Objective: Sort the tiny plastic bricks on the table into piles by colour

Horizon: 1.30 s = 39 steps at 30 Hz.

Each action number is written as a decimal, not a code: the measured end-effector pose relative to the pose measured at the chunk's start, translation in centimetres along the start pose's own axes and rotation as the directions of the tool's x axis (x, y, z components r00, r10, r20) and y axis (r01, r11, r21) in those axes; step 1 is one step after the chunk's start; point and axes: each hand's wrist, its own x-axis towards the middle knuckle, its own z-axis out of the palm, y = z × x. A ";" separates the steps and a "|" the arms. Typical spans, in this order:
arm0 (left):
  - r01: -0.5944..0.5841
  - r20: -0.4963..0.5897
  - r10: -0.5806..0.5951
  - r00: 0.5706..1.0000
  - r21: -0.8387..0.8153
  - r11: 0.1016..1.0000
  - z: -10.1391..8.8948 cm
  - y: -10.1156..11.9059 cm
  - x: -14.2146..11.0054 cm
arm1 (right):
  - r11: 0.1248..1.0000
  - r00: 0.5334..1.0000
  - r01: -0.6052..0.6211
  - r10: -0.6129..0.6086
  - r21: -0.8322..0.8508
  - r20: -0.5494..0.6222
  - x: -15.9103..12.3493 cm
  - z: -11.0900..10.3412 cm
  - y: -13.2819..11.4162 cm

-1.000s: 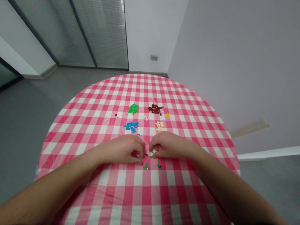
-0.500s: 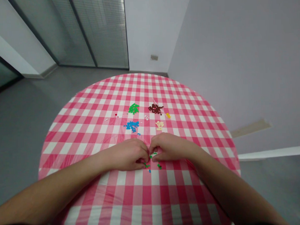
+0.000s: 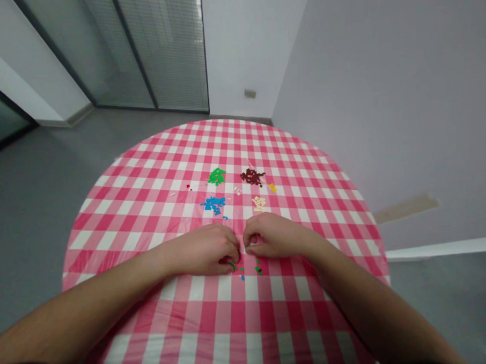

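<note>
My left hand (image 3: 211,250) rests on the table with fingers curled, and a small green brick (image 3: 233,266) shows at its thumb and fingertip. Facing it, my right hand (image 3: 271,237) pinches another small green brick (image 3: 246,249) between thumb and finger. Just below the hands lie a few loose green bricks (image 3: 258,268), one with a dark piece against it, and a tiny blue brick (image 3: 243,277). The exact shape of the pieces in my fingers is too small to make out.
Beyond my hands, on the checkered tablecloth (image 3: 208,317), are piles of green bricks (image 3: 216,176), dark brown bricks (image 3: 252,176), blue bricks (image 3: 214,204) and cream bricks (image 3: 259,204). Yellow pieces (image 3: 272,187), white pieces (image 3: 237,191) and red bits (image 3: 188,186) lie around them.
My right thumb and finger have closed on a green brick that lay between the hands. My left hand has shifted slightly left, with a green piece at its fingertips.
</note>
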 end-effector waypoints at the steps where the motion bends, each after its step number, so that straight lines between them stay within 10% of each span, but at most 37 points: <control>1: -0.002 -0.003 0.002 1.000 0.006 1.000 0.0 0.0 0.0 | 1.000 1.000 0.002 -0.002 0.002 -0.003 0.0 0.0 0.0; 31: 0.111 -0.107 -0.099 0.989 0.119 0.987 -1.8 -1.7 -0.9 | 1.000 0.998 0.000 0.000 -0.006 -0.059 0.0 0.3 1.0; 39: 0.554 -0.597 -0.284 0.750 0.334 0.762 -4.1 -9.3 -1.9 | 0.999 0.997 -0.041 0.040 -0.021 -0.071 0.4 0.3 1.1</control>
